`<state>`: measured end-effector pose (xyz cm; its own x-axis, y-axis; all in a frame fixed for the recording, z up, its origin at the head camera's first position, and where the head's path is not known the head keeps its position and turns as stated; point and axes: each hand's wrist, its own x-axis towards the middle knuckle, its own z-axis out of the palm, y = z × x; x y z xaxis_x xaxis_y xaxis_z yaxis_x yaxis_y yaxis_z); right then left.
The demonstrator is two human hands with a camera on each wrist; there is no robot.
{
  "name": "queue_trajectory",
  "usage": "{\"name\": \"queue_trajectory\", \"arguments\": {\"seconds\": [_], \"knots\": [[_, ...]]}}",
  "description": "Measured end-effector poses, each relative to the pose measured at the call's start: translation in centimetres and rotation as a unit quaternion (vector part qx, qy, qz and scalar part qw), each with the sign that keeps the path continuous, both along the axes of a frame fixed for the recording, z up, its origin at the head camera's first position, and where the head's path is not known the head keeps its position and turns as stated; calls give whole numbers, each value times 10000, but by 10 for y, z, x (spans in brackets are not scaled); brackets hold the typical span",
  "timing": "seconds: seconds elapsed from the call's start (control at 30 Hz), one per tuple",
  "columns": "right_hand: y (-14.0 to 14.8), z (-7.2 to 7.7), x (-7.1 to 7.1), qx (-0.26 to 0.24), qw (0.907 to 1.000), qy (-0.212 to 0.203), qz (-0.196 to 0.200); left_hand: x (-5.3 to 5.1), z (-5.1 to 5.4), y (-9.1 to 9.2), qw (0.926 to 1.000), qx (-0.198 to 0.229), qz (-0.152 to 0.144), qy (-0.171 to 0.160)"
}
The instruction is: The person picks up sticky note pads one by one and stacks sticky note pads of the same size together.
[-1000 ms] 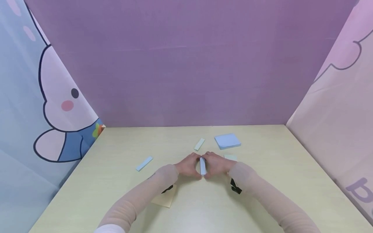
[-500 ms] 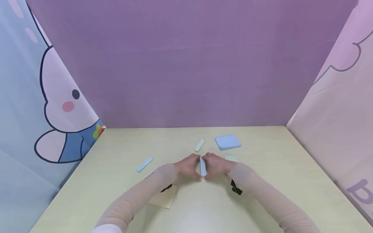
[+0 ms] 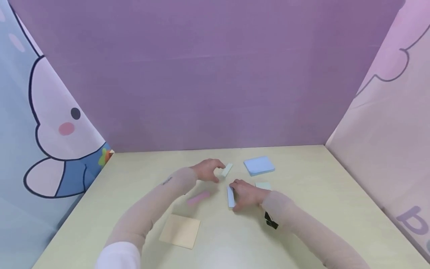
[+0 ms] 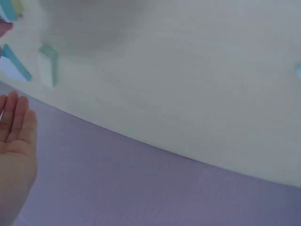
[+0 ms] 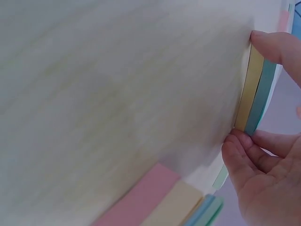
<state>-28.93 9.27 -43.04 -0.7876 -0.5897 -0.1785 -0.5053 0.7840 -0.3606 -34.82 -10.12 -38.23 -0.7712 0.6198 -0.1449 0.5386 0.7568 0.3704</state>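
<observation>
- Left hand: thumb and fingers spread wide, holding nothing; just beside the near end of the green strip. The left wrist view shows straight fingers, apart from the strip.
- Green strip lies on the counter, slanted, beyond the right hand's fingertips.
- Right hand: narrow grip, thumb and fingertips pinching the ends of the block, which has yellow and blue layers.
- Green pad just past the right wrist, partly covered; blue pad farther back.
- Pink strip below the left forearm, edges blurred. Tan pad nearer the person.
- Right wrist view, bottom: stack banded pink, tan, blue, green.
- Writing: purple letter shape on the right wall, cannot tell which letter; small dark mark on the left sleeve, too small to read.
</observation>
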Motion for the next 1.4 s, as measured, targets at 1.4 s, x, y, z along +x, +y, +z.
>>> {"name": "queue_trajectory", "arguments": {"seconds": [1.4], "knots": [[-8,9,21,66,9994,226,271,-26,-33,6,9945,-572,666,-575]]}}
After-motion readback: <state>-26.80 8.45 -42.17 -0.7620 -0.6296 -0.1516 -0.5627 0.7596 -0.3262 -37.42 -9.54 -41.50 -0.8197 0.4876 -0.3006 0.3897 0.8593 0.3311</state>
